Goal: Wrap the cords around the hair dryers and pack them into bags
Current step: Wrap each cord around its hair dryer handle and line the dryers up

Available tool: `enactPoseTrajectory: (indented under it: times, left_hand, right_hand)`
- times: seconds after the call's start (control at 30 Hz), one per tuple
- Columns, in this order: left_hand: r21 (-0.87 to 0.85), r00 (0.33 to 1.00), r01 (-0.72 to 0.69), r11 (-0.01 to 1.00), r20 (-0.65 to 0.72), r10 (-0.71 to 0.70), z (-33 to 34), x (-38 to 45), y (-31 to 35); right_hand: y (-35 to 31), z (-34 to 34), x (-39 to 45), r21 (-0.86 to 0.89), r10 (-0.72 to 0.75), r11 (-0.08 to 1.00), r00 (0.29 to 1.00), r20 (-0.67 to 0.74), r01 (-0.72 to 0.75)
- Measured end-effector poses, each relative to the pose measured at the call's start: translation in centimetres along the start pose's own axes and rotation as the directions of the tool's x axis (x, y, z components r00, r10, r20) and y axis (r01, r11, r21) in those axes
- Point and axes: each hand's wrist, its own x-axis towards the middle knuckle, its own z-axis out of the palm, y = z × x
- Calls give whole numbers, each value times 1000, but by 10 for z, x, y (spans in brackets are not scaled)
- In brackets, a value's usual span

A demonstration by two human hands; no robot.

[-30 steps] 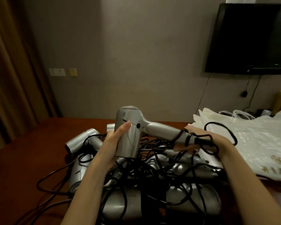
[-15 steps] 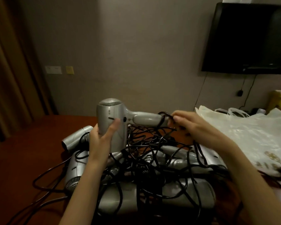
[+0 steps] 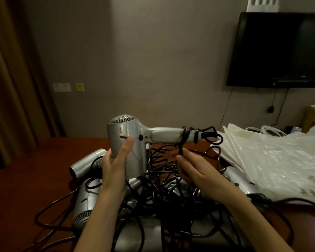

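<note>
The left hand (image 3: 116, 160) grips a raised hair dryer (image 3: 129, 140) by its body. The right hand (image 3: 195, 171) seemingly pinches its cord (image 3: 185, 137), a few turns on the handle. Unwrapped dryers (image 3: 87, 197) lie tangled at six o'clock; bags (image 3: 273, 157) wait at three o'clock, apparently unfilled.

A dark television (image 3: 278, 50) hangs on the wall above a wooden table (image 3: 25, 188).
</note>
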Motion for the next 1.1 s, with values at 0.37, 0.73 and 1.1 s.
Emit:
enactPoseTrajectory:
  times: [0.37, 0.73, 1.1]
  left_hand:
    - [-168, 982, 178, 970, 95, -164, -4, 5, 2]
    - [-92, 922, 265, 960, 316, -224, -5, -6, 8]
    - [113, 955, 12, 993, 293, -45, -8, -10, 13]
  right_hand:
    - [-14, -15, 21, -85, 74, 994, 993, 88, -66]
    - [-1, -56, 37, -261, 275, 904, 929, -249, -338]
    - [-33, -67, 35, -276, 297, 905, 945, -138, -325]
